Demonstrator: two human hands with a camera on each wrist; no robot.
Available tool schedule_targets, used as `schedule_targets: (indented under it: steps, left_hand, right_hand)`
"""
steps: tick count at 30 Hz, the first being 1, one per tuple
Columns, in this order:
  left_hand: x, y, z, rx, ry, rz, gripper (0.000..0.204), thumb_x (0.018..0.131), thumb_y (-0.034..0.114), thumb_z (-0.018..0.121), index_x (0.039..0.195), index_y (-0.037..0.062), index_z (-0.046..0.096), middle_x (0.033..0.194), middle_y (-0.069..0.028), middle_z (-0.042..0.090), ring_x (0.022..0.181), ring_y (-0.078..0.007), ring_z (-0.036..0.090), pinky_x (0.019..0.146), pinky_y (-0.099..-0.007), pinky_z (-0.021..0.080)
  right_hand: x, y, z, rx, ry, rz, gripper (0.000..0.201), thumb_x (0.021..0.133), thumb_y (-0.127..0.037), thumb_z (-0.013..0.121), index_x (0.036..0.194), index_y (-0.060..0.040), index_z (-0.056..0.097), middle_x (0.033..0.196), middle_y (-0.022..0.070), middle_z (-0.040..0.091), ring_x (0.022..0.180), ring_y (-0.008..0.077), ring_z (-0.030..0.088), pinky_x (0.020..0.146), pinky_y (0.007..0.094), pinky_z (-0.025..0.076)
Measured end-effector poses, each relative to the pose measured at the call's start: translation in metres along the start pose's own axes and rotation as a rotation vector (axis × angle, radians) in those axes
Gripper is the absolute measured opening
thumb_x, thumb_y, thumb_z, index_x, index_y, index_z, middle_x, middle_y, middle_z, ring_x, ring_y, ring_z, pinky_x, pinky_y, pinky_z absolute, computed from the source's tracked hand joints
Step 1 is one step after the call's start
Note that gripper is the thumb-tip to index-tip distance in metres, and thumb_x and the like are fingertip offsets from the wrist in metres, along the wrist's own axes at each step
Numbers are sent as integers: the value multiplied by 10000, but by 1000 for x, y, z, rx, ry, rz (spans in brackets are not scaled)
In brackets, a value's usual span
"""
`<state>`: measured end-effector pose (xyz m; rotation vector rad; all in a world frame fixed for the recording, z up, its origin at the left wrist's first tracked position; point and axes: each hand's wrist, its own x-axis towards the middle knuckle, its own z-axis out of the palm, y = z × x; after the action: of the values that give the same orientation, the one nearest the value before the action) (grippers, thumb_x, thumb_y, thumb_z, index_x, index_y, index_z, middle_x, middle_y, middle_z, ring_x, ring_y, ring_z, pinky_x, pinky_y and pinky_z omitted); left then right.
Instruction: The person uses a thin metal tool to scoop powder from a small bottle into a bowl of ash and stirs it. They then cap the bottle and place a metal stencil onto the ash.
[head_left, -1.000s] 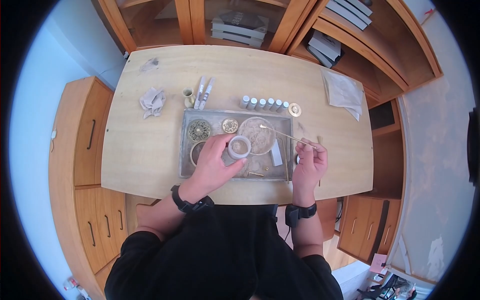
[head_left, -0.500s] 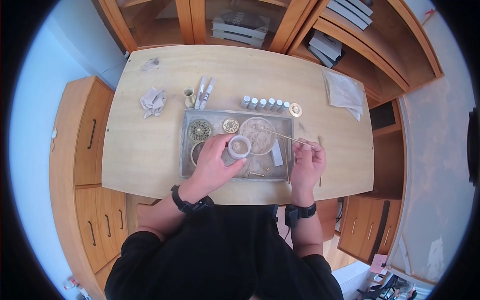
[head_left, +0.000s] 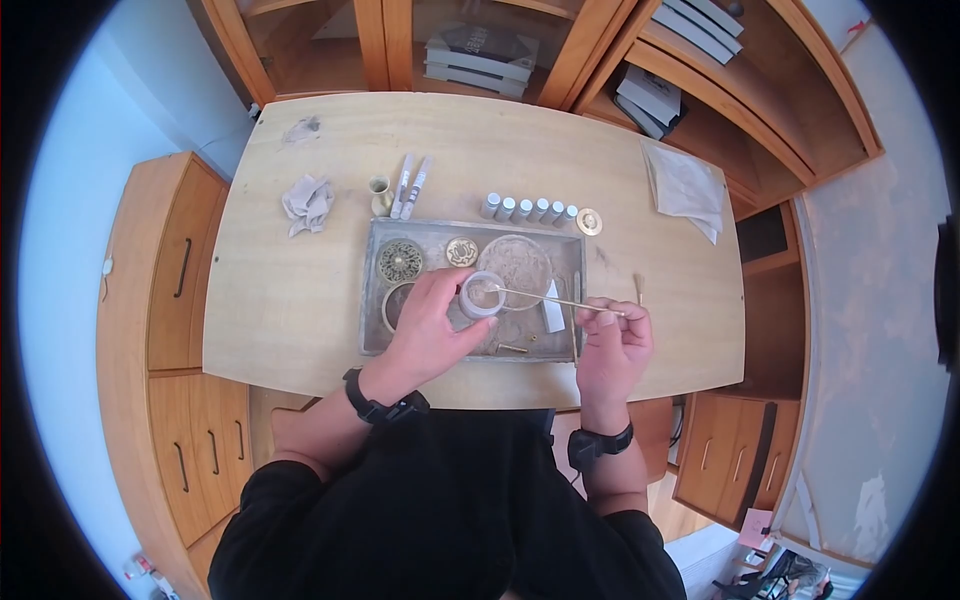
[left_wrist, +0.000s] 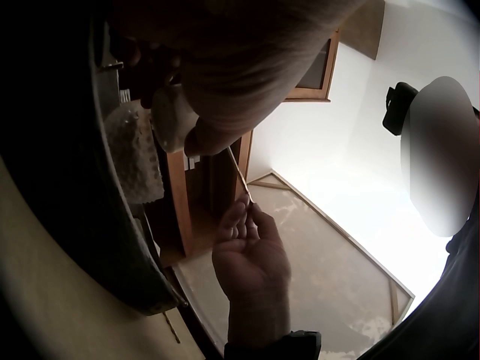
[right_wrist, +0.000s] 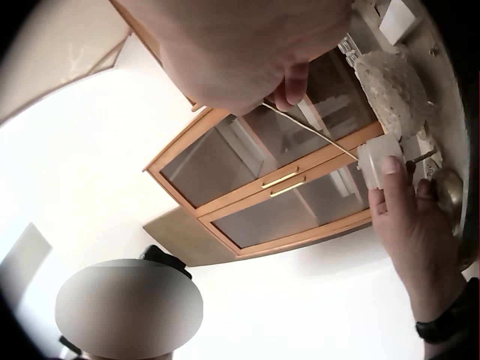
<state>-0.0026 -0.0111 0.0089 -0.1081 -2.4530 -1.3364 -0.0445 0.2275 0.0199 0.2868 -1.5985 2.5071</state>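
My left hand [head_left: 425,330] holds a small translucent jar [head_left: 483,311] between thumb and fingers, over the grey tray [head_left: 480,224]. Greyish-brown powder shows inside. In the right wrist view the frosted jar [right_wrist: 375,166] is gripped at its side by the left hand [right_wrist: 412,232]. My right hand [head_left: 612,350] pinches a thin brass spoon [head_left: 560,301] near its end; its tip is at the jar's mouth. In the left wrist view the right hand [left_wrist: 251,259] appears beyond the left. Just behind the jar lies a round dish [head_left: 520,270] of pale ash-like powder.
The tray also bears a pierced brass lid [head_left: 401,261], a brass medallion [head_left: 461,251] and a white card [head_left: 553,308]. Behind it stand several small bottles [head_left: 525,208], a brass vase [head_left: 380,198] and two slim tubes. Crumpled tissue [head_left: 308,205] lies left, a folded sheet [head_left: 685,190] right.
The spoon's tip has come from over the ash dish left and down to the jar's mouth. My right hand lowered slightly; the left keeps its hold on the jar, now slightly tilted.
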Motion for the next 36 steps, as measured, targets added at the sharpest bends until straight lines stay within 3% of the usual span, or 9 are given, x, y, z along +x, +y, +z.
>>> schedule_targets:
  steps: [5,11,14,23,36]
  left_hand:
    - [0,0,-1,-11,-1,-10,590,780,151,864,1295,18,609,1250,-172,651,1160,-359,617,1006,-443,506]
    - [-1,0,-3,-1,4,-10,584,784,152,863,1294,18,611,1253,-173,654,1171,-355,617,1012,-439,506]
    - [-2,-1,-3,-3,5,-9,582,784,149,863,1294,19,613,1254,-173,655,1178,-354,617,1015,-439,506]
    - [-2,-1,-3,-12,4,-27,579,784,140,859,1297,19,616,1250,-165,660,1177,-344,622,1015,-436,506]
    - [-2,0,-2,-9,4,-34,572,780,136,859,1286,22,618,1239,-169,661,1160,-350,626,1006,-439,507]
  right_hand:
    - [-7,1,5,-132,-60,-47,136,1013,15,644,1127,-24,583,1090,194,734,901,217,715,867,351,573]
    - [-3,4,-5,-45,47,-129,103,1021,27,612,1112,-5,575,1102,192,739,934,193,724,895,337,597]
    - [5,6,-9,-85,144,-54,107,1023,1,636,1119,1,587,1102,183,743,933,186,723,889,338,598]
    - [10,32,-23,-145,130,65,87,1026,-2,642,1103,3,602,1094,163,754,917,166,726,882,312,594]
    - [11,20,-18,-1,190,76,99,1033,-20,636,1117,-7,587,1061,168,743,892,175,718,843,324,607]
